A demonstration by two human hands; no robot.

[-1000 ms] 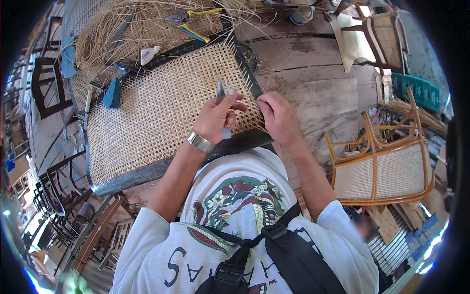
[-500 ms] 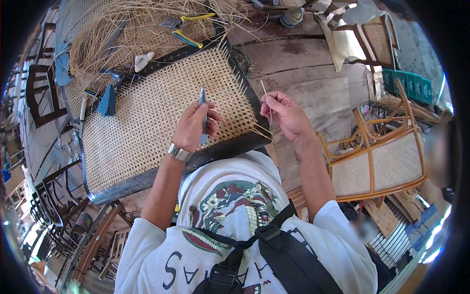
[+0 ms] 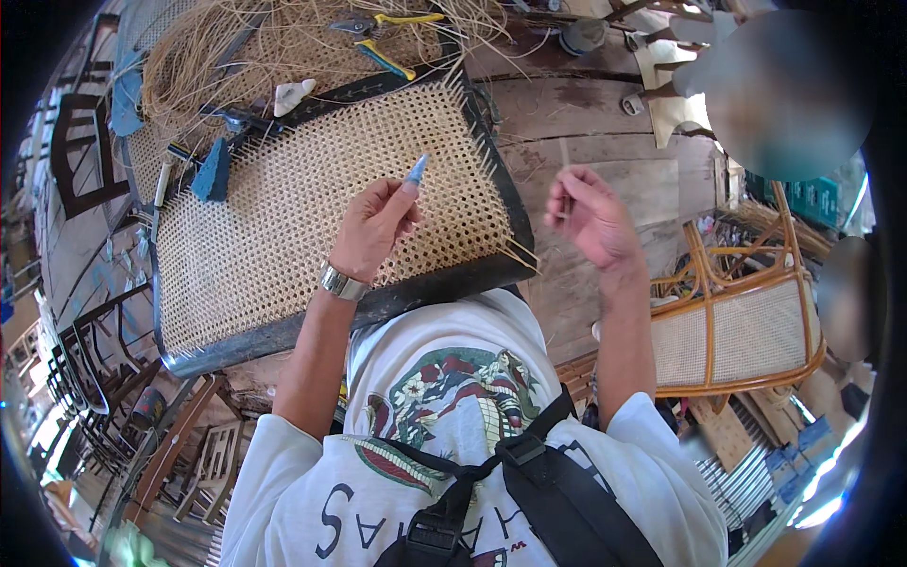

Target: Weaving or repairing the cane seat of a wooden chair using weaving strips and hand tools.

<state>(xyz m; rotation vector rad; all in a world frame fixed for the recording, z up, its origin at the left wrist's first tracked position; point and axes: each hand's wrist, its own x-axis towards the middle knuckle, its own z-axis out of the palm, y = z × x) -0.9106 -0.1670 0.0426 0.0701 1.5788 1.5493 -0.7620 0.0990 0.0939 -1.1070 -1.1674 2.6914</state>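
Observation:
A woven cane panel [image 3: 321, 217] in a black frame [image 3: 444, 277] lies before me, with loose cane ends sticking out along its right side. Over its lower right part, my left hand [image 3: 368, 231] is closed around a pointed grey metal tool [image 3: 417, 171]; most of the tool is hidden by the fingers. Off the panel's right edge, above the wooden boards, my right hand [image 3: 597, 219] pinches a thin cane strip [image 3: 565, 151], blurred by motion.
Beyond the panel lie tangled cane strands [image 3: 198, 76], yellow-and-blue-handled pliers [image 3: 385, 59], a white lump [image 3: 293, 95] and a blue wedge-shaped block [image 3: 212, 172]. A rattan chair [image 3: 737, 331] is at the right. Another person [image 3: 789, 104] is at the upper right.
My right hand has moved right, away from the panel, with the cane strip. The tool in my left hand now tilts up to the right. A person has come into view at the upper right.

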